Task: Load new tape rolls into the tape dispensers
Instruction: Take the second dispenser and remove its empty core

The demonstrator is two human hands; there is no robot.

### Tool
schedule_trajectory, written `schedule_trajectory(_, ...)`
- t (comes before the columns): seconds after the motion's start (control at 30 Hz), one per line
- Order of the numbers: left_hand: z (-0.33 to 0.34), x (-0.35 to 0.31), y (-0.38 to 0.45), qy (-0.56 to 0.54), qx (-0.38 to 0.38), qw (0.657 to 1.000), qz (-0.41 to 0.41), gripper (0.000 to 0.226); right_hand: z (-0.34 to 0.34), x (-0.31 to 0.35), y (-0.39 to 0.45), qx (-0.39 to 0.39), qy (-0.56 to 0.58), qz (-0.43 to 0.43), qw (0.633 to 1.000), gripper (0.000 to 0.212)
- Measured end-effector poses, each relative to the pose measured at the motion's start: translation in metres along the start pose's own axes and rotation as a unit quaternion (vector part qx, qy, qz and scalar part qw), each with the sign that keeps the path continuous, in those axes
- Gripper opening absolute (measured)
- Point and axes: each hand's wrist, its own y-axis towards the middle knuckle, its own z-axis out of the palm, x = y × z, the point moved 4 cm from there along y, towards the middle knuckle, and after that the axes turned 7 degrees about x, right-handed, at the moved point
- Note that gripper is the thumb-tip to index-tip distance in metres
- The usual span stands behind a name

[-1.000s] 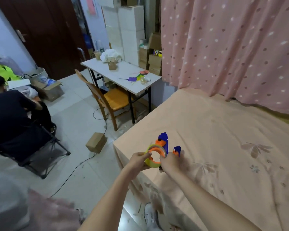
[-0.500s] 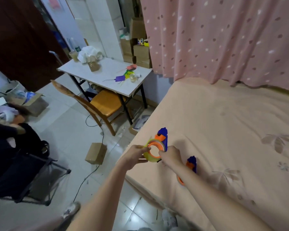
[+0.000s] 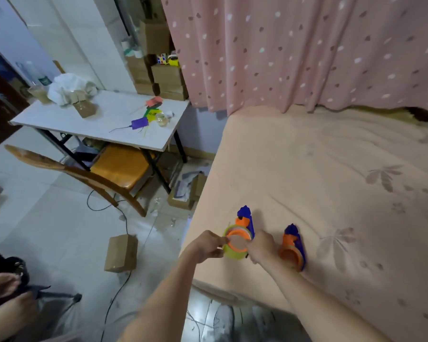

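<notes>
We hold the dispenser (image 3: 245, 224) low in the middle of the frame, over the near-left corner of the bed (image 3: 331, 169). Our left hand (image 3: 204, 245) pinches the left edge of the tape roll (image 3: 235, 244) sitting on its orange hub; our right hand (image 3: 262, 246) is curled round the dispenser's lower part, though exactly what its fingers grip is hidden.

The risks, as we judge them: the roll may not be pressed fully home and could slip off over the bed's edge, or the loose tape end could stick back on the roll or to our fingers.

The dispenser's long axis runs up the frame, blue tip pointing away from us. A second dispenser (image 3: 293, 248) lies on the bed just right of it, pointing the same way.
</notes>
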Motion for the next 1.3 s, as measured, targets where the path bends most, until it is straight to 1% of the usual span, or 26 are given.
schedule_trajectory(0.03,-0.005,0.003,0.005,0.007,-0.002,1.000,-0.010,0.017,0.006,-0.001,0.004,-0.003,0.004,0.008,1.000,0.011)
schedule_trajectory(0.07,-0.010,0.005,0.010,0.012,-0.003,1.000,-0.019,0.014,0.013,-0.003,0.008,-0.008,0.014,0.013,1.000,0.022)
schedule_trajectory(0.17,-0.022,0.012,0.024,0.022,-0.011,0.999,-0.040,0.012,0.027,-0.008,0.023,-0.023,0.036,0.007,0.999,0.069)
schedule_trajectory(0.2,-0.025,0.013,0.029,0.028,-0.015,0.999,-0.042,0.013,0.029,-0.009,0.026,-0.030,0.037,-0.002,0.999,0.080)
schedule_trajectory(0.23,-0.027,0.015,0.035,0.033,-0.019,0.998,-0.044,0.013,0.031,-0.009,0.028,-0.038,0.038,-0.007,0.999,0.086)
schedule_trajectory(0.27,-0.028,0.016,0.040,0.035,-0.022,0.998,-0.045,0.013,0.031,-0.008,0.029,-0.042,0.037,-0.003,0.998,0.084)
schedule_trajectory(0.37,-0.026,0.017,0.053,0.038,-0.028,0.998,-0.046,0.008,0.033,-0.010,0.038,-0.030,0.024,0.047,0.998,0.048)
schedule_trajectory(0.43,-0.022,0.017,0.061,0.045,-0.032,0.997,-0.048,0.006,0.037,-0.012,0.045,-0.017,0.023,0.064,0.998,0.040)
schedule_trajectory(0.53,-0.019,0.020,0.076,0.062,-0.048,0.996,-0.052,0.017,0.041,-0.014,0.055,0.003,-0.007,0.065,0.998,0.032)
schedule_trajectory(0.6,-0.019,0.023,0.085,0.069,-0.067,0.994,-0.050,0.023,0.044,-0.016,0.062,0.009,-0.021,0.064,0.998,0.030)
schedule_trajectory(0.67,-0.018,0.029,0.093,0.066,-0.075,0.994,-0.048,0.031,0.049,-0.018,0.068,0.023,-0.024,0.072,0.997,0.034)
schedule_trajectory(0.77,-0.023,0.053,0.117,0.060,-0.075,0.994,-0.055,0.061,0.053,-0.020,0.069,0.043,-0.051,0.084,0.994,0.043)
schedule_trajectory(0.8,-0.024,0.056,0.120,0.061,-0.070,0.994,-0.062,0.064,0.052,-0.019,0.067,0.047,-0.065,0.086,0.993,0.045)
schedule_trajectory(0.83,-0.025,0.057,0.121,0.060,-0.060,0.994,-0.067,0.060,0.051,-0.018,0.066,0.047,-0.067,0.083,0.993,0.045)
schedule_trajectory(0.87,-0.022,0.051,0.114,0.063,-0.051,0.994,-0.071,0.049,0.049,-0.018,0.064,0.041,-0.059,0.079,0.994,0.044)
schedule_trajectory(0.9,-0.018,0.040,0.101,0.069,-0.049,0.993,-0.079,0.036,0.045,-0.018,0.061,0.018,-0.044,0.080,0.996,0.042)
schedule_trajectory(0.93,-0.016,0.031,0.092,0.081,-0.062,0.991,-0.082,0.026,0.039,-0.020,0.058,-0.032,-0.032,0.081,0.996,0.037)
schedule_trajectory(0.97,-0.016,0.021,0.083,0.109,-0.096,0.987,-0.074,0.022,0.029,-0.021,0.054,-0.113,-0.032,0.087,0.989,0.031)
schedule_trajectory(1.0,-0.017,0.009,0.075,0.150,-0.146,0.976,-0.055,0.023,0.018,-0.024,0.048,-0.194,-0.045,0.102,0.975,0.027)
schedule_trajectory(1.03,-0.017,-0.003,0.067,0.186,-0.195,0.962,-0.031,0.026,0.010,-0.029,0.044,-0.236,-0.069,0.121,0.962,0.029)
schedule_trajectory(1.07,-0.014,-0.013,0.061,0.203,-0.228,0.952,-0.007,0.028,0.002,-0.035,0.042,-0.257,-0.091,0.145,0.951,0.039)
schedule_trajectory(1.1,-0.009,-0.021,0.057,0.203,-0.241,0.949,0.015,0.028,-0.005,-0.044,0.038,-0.258,-0.095,0.174,0.945,0.053)
schedule_trajectory(1.13,-0.002,-0.029,0.055,0.197,-0.243,0.949,0.037,0.028,-0.010,-0.053,0.035,-0.241,-0.090,0.206,0.944,0.068)
schedule_trajectory(1.2,0.014,-0.041,0.058,0.191,-0.228,0.951,0.078,0.025,-0.013,-0.072,0.034,-0.186,-0.078,0.252,0.946,0.095)
schedule_trajectory(1.3,0.038,-0.052,0.064,0.200,-0.196,0.953,0.114,0.024,-0.009,-0.095,0.039,-0.130,0.004,0.268,0.955,0.114)
